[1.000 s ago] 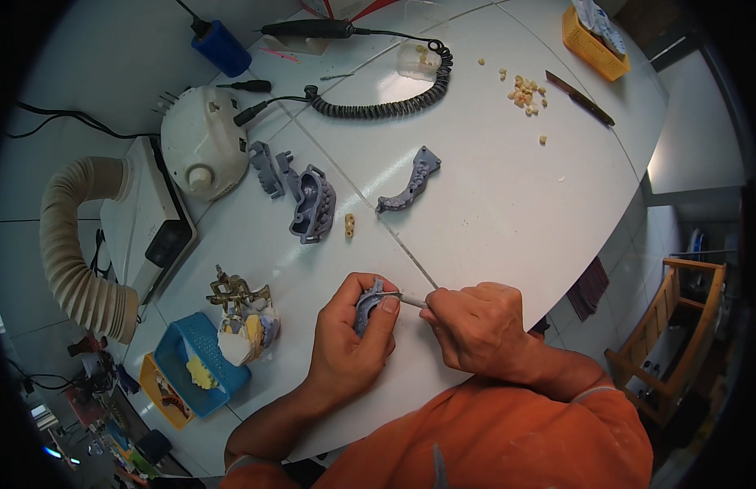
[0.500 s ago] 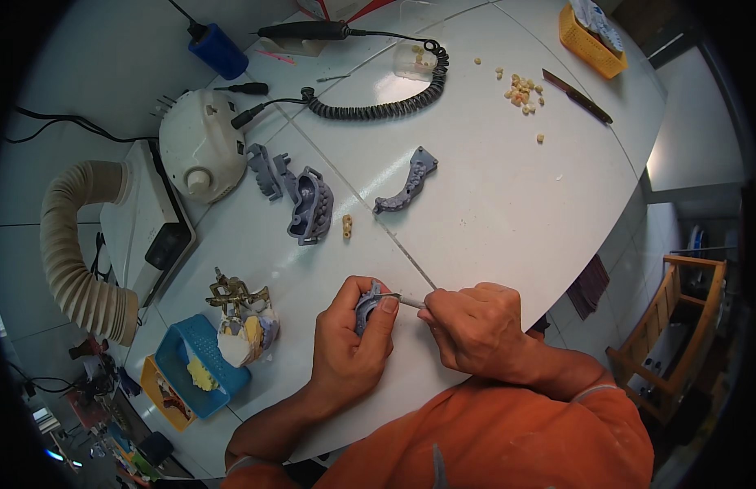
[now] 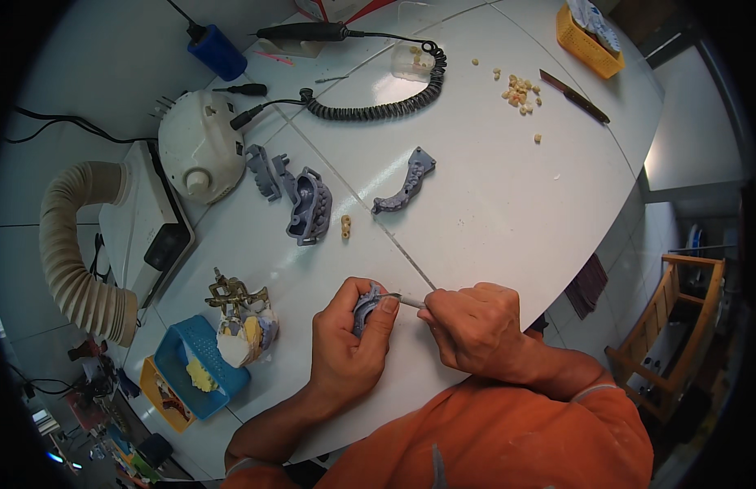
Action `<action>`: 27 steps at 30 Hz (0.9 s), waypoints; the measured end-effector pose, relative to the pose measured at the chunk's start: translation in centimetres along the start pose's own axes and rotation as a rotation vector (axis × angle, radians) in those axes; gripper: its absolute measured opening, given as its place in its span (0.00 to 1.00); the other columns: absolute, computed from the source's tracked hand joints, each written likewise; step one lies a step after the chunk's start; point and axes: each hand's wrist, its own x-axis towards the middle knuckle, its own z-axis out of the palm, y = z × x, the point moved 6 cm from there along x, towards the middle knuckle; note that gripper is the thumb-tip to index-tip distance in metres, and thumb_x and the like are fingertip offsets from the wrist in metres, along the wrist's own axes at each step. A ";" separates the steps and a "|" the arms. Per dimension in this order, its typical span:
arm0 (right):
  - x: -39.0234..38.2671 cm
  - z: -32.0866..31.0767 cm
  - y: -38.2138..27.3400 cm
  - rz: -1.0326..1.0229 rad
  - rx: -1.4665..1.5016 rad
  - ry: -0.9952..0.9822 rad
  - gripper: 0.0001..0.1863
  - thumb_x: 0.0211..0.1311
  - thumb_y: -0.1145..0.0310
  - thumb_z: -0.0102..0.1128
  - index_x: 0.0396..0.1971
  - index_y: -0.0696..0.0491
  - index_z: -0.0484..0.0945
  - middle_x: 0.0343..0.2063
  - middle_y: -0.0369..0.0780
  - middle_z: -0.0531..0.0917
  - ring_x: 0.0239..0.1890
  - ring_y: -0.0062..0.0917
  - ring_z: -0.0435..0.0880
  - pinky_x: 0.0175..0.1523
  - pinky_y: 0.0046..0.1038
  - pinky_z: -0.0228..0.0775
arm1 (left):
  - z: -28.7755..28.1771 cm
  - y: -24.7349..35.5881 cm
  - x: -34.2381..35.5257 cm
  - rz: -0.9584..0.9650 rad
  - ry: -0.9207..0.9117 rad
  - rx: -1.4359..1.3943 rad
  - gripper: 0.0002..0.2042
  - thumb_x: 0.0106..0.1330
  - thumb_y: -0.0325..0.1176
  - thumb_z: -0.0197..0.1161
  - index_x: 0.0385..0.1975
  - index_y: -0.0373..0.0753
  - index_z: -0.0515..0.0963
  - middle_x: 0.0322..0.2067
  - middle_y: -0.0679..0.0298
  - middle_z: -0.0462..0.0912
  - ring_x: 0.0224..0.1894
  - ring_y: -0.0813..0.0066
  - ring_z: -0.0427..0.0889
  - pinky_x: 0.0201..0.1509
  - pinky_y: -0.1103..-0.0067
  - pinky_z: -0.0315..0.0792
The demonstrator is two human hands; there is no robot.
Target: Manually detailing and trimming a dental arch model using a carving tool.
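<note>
Left hand [image 3: 349, 341]: pinching a grey dental model [image 3: 362, 315] between thumb and fingers, lower centre of the frame
Right hand [image 3: 477, 328]: curled round a slim tool [image 3: 410, 301], lower centre-right
Tool tip: beside the left thumb
Grey arch [image 3: 411, 182]: centre
Knife [image 3: 577, 98]: upper right

a dental workshop is indicated by grey tooth models [image 3: 311, 209], a brass-coloured articulator [image 3: 235, 291] and a corded handpiece [image 3: 303, 31] on a bench [image 3: 500, 208].

A wooden frame [image 3: 697, 326] stands on the pale tiled floor [image 3: 622, 297].
</note>
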 end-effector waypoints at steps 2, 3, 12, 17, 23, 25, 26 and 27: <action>0.0 0.0 0.0 0.003 0.009 0.007 0.15 0.70 0.67 0.73 0.26 0.49 0.74 0.13 0.33 0.69 0.12 0.27 0.71 0.21 0.31 0.59 | 0.0 0.0 0.0 0.009 0.005 0.011 0.10 0.84 0.34 0.64 0.41 0.34 0.77 0.21 0.74 0.75 0.24 0.90 0.68 0.27 0.83 0.61; 0.0 0.0 0.1 0.005 0.019 0.015 0.15 0.70 0.67 0.73 0.26 0.49 0.74 0.13 0.33 0.69 0.12 0.28 0.71 0.21 0.31 0.59 | 0.0 0.0 0.0 0.005 0.005 0.011 0.10 0.84 0.34 0.64 0.41 0.34 0.77 0.21 0.74 0.75 0.25 0.90 0.68 0.27 0.83 0.61; -0.3 0.0 0.1 -0.002 0.031 0.017 0.16 0.69 0.66 0.73 0.26 0.49 0.73 0.13 0.34 0.69 0.12 0.28 0.71 0.21 0.32 0.59 | 0.0 -0.4 -0.1 0.009 -0.020 -0.019 0.08 0.83 0.33 0.64 0.46 0.34 0.78 0.24 0.73 0.77 0.26 0.90 0.69 0.30 0.84 0.63; -0.3 0.1 0.1 -0.006 0.039 0.017 0.17 0.69 0.66 0.74 0.26 0.49 0.73 0.13 0.34 0.69 0.12 0.28 0.71 0.20 0.32 0.60 | 0.1 -0.4 -0.1 -0.036 -0.073 -0.067 0.07 0.83 0.32 0.63 0.50 0.34 0.78 0.26 0.73 0.78 0.27 0.90 0.70 0.31 0.84 0.64; -0.1 0.1 0.0 -0.001 0.030 0.008 0.17 0.70 0.65 0.73 0.26 0.49 0.73 0.13 0.34 0.69 0.12 0.28 0.72 0.20 0.32 0.60 | 0.1 -0.3 -0.1 -0.027 -0.076 -0.063 0.07 0.83 0.32 0.62 0.50 0.34 0.78 0.26 0.72 0.77 0.27 0.90 0.70 0.31 0.84 0.64; -0.1 0.2 0.0 0.001 0.028 0.007 0.17 0.70 0.65 0.73 0.26 0.49 0.73 0.13 0.34 0.69 0.12 0.28 0.72 0.20 0.32 0.60 | 0.1 -0.4 0.0 -0.009 -0.071 -0.062 0.07 0.84 0.32 0.62 0.49 0.34 0.78 0.25 0.73 0.77 0.26 0.89 0.70 0.30 0.83 0.64; -0.1 0.2 0.0 0.001 0.025 0.003 0.16 0.71 0.65 0.73 0.26 0.49 0.73 0.13 0.34 0.70 0.12 0.28 0.72 0.20 0.32 0.60 | 0.1 -0.3 0.0 -0.009 -0.071 -0.062 0.07 0.84 0.32 0.62 0.49 0.34 0.78 0.25 0.73 0.77 0.26 0.89 0.70 0.30 0.83 0.64; -0.1 0.2 0.0 0.002 0.021 0.000 0.16 0.71 0.65 0.73 0.27 0.49 0.73 0.13 0.34 0.70 0.12 0.28 0.72 0.20 0.32 0.60 | 0.1 -0.2 0.0 -0.016 -0.072 -0.039 0.07 0.84 0.32 0.62 0.48 0.34 0.78 0.24 0.73 0.77 0.26 0.89 0.70 0.29 0.83 0.63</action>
